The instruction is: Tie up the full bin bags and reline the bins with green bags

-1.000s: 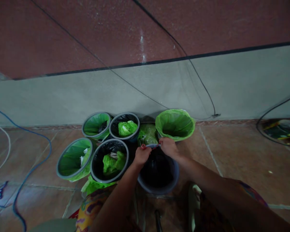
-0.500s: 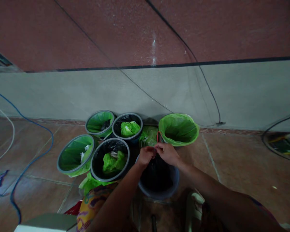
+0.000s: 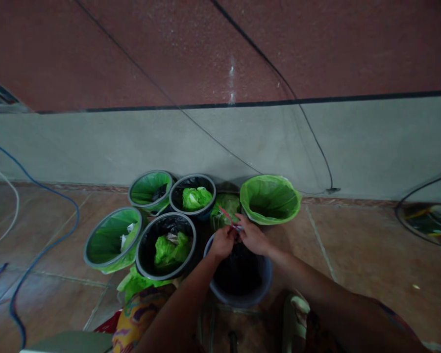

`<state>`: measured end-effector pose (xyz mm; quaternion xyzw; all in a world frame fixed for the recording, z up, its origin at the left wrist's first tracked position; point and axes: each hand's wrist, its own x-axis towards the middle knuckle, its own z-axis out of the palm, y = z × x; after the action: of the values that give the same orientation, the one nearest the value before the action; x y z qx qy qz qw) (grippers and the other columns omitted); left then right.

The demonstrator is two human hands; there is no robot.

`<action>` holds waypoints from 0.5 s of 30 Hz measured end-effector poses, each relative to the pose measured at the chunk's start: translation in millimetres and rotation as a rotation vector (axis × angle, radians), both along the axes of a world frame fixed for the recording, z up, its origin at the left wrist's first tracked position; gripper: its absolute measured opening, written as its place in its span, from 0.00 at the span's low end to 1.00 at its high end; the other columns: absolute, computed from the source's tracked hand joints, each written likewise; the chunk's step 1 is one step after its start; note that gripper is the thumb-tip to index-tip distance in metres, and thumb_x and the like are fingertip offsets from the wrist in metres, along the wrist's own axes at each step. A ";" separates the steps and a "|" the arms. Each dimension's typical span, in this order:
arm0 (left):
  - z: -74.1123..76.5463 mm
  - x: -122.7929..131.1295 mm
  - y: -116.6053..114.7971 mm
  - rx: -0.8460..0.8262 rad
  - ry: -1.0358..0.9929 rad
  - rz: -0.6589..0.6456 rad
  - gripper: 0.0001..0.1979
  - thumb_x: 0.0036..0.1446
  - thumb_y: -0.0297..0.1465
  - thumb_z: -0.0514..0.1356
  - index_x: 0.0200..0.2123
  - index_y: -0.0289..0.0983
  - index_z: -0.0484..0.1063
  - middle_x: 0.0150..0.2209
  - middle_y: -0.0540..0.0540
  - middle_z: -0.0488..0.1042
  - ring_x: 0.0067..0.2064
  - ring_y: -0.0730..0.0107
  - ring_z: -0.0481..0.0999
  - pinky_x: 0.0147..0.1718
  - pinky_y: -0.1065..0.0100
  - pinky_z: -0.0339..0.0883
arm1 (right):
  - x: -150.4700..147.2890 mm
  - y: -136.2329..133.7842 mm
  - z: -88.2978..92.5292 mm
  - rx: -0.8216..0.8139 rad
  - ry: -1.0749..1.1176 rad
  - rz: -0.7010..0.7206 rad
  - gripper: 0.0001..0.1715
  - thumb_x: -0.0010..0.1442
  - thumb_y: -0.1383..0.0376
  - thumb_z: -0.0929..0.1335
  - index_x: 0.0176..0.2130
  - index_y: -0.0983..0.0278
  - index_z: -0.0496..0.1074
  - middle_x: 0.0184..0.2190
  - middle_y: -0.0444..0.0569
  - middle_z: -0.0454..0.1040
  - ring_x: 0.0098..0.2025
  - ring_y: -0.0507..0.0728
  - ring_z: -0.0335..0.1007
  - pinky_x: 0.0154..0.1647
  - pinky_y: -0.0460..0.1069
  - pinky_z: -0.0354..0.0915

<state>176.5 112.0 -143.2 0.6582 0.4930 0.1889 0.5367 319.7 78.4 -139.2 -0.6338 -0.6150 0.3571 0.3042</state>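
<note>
My left hand (image 3: pixel 222 242) and my right hand (image 3: pixel 252 237) meet over the far rim of a grey bin (image 3: pixel 252 296) lined with a black bag (image 3: pixel 238 269). Both pinch a thin red band (image 3: pixel 226 214) that sticks up and to the left from between the fingers. The bin stands on the tiled floor right in front of me. A bin with a green bag (image 3: pixel 270 198) stands just beyond my right hand.
Several more bins lined with green or black bags (image 3: pixel 167 245) cluster to the left against a grey wall (image 3: pixel 206 142). A bundle of green bags (image 3: pixel 224 208) lies between them. Blue and white cables (image 3: pixel 40 245) trail over the floor at left; black cables run down the wall.
My hands came together from the bin's far rim and now hold the red band, which sticks up to the left. The view shifted slightly.
</note>
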 end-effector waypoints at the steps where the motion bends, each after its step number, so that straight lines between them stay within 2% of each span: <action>1: 0.9 -0.4 -0.7 0.039 0.007 -0.026 0.11 0.61 0.29 0.52 0.33 0.35 0.73 0.32 0.46 0.78 0.31 0.72 0.74 0.33 0.72 0.66 | -0.5 -0.9 -3.3 -0.026 0.013 0.033 0.38 0.55 0.77 0.60 0.65 0.68 0.56 0.48 0.57 0.76 0.45 0.56 0.74 0.50 0.51 0.67; 3: 3.0 -0.9 -2.1 0.120 0.033 -0.076 0.12 0.62 0.29 0.51 0.36 0.36 0.74 0.34 0.45 0.79 0.34 0.70 0.75 0.35 0.71 0.67 | -1.2 -1.7 -8.0 -0.057 0.023 0.073 0.38 0.53 0.78 0.60 0.62 0.66 0.60 0.45 0.54 0.77 0.42 0.55 0.74 0.47 0.50 0.68; 5: 5.0 -1.1 -3.1 0.184 0.074 -0.112 0.12 0.63 0.29 0.51 0.39 0.36 0.75 0.36 0.44 0.79 0.35 0.69 0.76 0.36 0.70 0.67 | -1.1 -0.8 -9.5 -0.053 0.002 0.088 0.33 0.52 0.78 0.61 0.57 0.65 0.66 0.43 0.52 0.78 0.42 0.56 0.74 0.46 0.50 0.67; 9: 7.0 -0.7 -3.5 0.262 0.156 -0.064 0.13 0.62 0.27 0.51 0.39 0.36 0.76 0.34 0.44 0.79 0.34 0.69 0.76 0.37 0.70 0.66 | 0.2 3.1 -7.0 -0.048 -0.047 0.076 0.22 0.52 0.75 0.63 0.46 0.66 0.73 0.40 0.53 0.78 0.41 0.57 0.73 0.45 0.51 0.66; 12: 5.6 -0.3 -2.4 0.243 0.165 0.013 0.12 0.60 0.27 0.53 0.36 0.36 0.78 0.31 0.46 0.79 0.32 0.70 0.75 0.34 0.71 0.66 | 0.3 4.5 -6.6 -0.064 0.004 0.036 0.18 0.52 0.73 0.63 0.43 0.66 0.73 0.37 0.52 0.78 0.39 0.57 0.73 0.42 0.50 0.65; 15: 1.5 0.5 -1.0 0.136 0.104 0.086 0.11 0.60 0.27 0.55 0.35 0.36 0.79 0.27 0.48 0.77 0.28 0.73 0.74 0.30 0.73 0.66 | -0.9 4.7 -10.2 -0.115 0.160 -0.007 0.16 0.52 0.70 0.63 0.41 0.64 0.73 0.31 0.47 0.78 0.32 0.55 0.72 0.35 0.48 0.65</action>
<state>177.0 111.0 -141.7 0.6801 0.5341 0.2106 0.4560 318.8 83.1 -149.5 -0.6218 -0.5650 0.4402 0.3168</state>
